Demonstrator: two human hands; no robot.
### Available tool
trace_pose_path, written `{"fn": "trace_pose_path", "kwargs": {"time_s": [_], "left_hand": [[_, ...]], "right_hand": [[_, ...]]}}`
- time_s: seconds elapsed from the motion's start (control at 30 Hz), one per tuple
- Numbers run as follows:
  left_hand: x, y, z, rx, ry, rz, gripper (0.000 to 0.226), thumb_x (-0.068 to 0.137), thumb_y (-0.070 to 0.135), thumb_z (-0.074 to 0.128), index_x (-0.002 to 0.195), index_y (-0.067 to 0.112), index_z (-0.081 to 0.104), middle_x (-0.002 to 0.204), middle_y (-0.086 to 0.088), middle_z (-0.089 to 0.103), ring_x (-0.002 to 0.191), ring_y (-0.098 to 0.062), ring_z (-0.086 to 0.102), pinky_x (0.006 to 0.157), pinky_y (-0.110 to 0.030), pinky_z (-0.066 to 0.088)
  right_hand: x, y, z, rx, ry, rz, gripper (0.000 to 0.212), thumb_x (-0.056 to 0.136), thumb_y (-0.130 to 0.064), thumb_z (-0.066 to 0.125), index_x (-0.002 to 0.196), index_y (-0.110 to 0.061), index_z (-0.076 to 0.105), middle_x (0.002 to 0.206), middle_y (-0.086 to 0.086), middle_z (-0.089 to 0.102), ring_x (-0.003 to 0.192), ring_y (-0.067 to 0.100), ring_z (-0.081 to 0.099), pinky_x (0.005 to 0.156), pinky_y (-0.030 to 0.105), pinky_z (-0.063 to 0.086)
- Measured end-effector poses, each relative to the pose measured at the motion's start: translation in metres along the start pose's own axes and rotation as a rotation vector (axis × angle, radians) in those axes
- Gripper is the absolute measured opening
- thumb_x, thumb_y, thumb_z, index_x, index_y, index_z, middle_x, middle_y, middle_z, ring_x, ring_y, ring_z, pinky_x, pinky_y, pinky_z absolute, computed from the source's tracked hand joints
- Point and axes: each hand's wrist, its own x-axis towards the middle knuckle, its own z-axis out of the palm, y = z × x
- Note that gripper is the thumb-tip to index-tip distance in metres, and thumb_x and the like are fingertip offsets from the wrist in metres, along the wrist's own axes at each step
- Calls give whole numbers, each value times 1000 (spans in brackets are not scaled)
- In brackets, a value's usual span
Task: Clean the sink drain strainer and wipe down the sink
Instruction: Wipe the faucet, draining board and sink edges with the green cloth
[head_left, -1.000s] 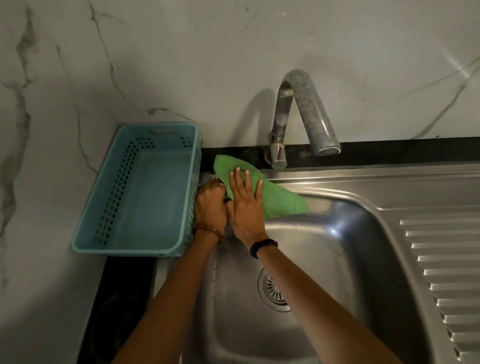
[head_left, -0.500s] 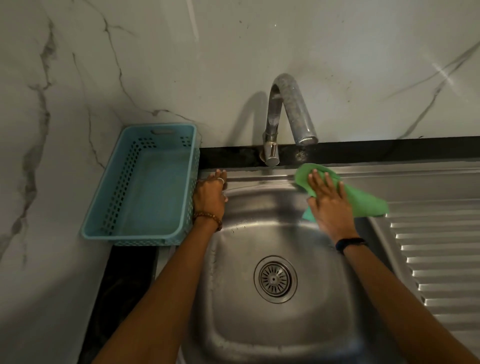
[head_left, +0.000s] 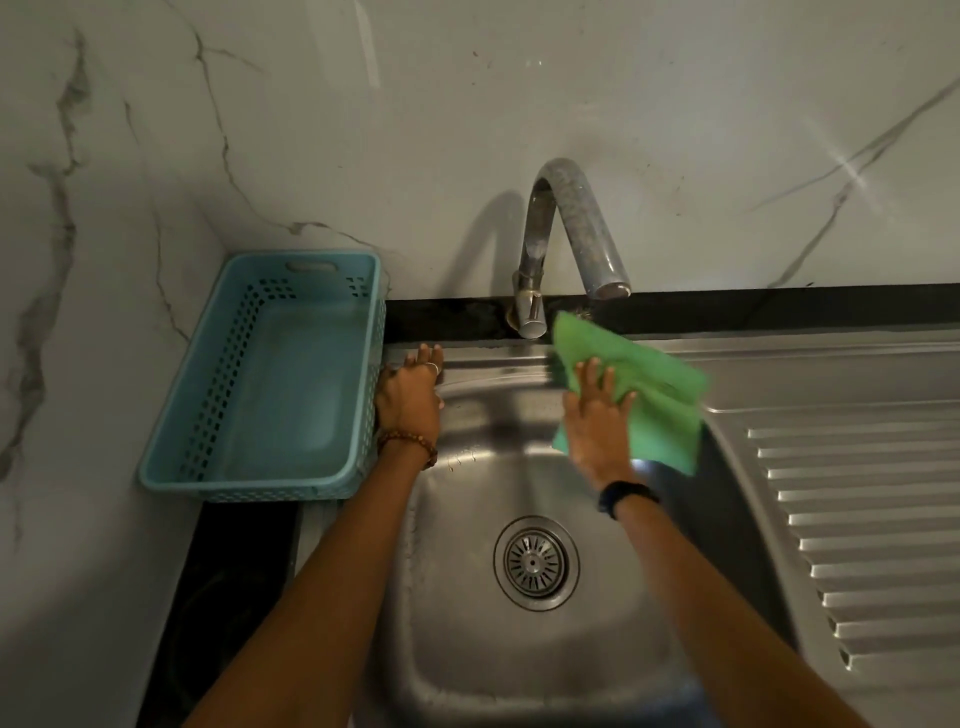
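1. The right hand (head_left: 597, 426) lies flat on a green cloth (head_left: 636, 395), fingers spread out and pressing down, not curled around it.
2. The green cloth sits on the far rim of the steel sink (head_left: 519, 675), just under the tap (head_left: 571, 234) spout, and hangs a little over the edge into the bowl.
3. The left hand (head_left: 408, 395) rests on the far left corner of the sink rim, fingers open and flat, holding nothing.
4. The drain strainer (head_left: 535, 563) sits in its hole in the middle of the sink bowl, nearer than both hands.
5. A blue plastic basket (head_left: 208, 467) stands left of the sink, just beside the left hand.
6. The ridged draining board (head_left: 857, 519) lies on the right side.
7. A marble wall (head_left: 415, 104) stands behind the tap.
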Motion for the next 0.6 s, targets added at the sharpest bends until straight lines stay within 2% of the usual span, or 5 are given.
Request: {"fn": "trace_pose_path", "kwargs": {"time_s": [0.1,0.17,0.23,0.37,0.6], "left_hand": [[1,-1,0,-13,-17,7,72,84,7,61,144,19,23,152,-7,28,132,-28,40,112,-37,32],[-1,0,-3,4,-20,6,72,85,7,61,144,18,23,152,-9,29,131,-29,41,113,-38,30],[-3,2,-6,38,-20,8,72,85,8,60,145,16,21,152,-11,27,131,-31,40,114,-41,29],[-11,9,-10,-77,-46,17,64,88,2,50,145,10,21,155,-12,18,140,-29,25,115,-44,21],[-68,45,7,-461,-24,82,56,88,-1,51,140,9,34,152,-14,27,142,-25,22,117,-34,22]], "right_hand": [[-8,-41,9,554,-2,-35,43,101,-17,22,141,-6,32,152,19,25,141,34,21,114,51,17],[-14,-44,-7,1090,-35,110,28,100,-19,30,104,-10,55,100,17,56,94,32,53,85,41,42],[-21,-30,-26,1433,-107,313,22,96,-25,36,88,-13,52,77,7,50,69,24,48,66,33,41],[-51,10,-48,1870,-284,492,35,87,-29,42,110,-8,59,95,12,65,85,27,61,74,37,49],[-114,78,-99,2331,-273,361,47,85,-46,46,112,-12,65,113,12,67,106,30,63,93,48,48]]}}
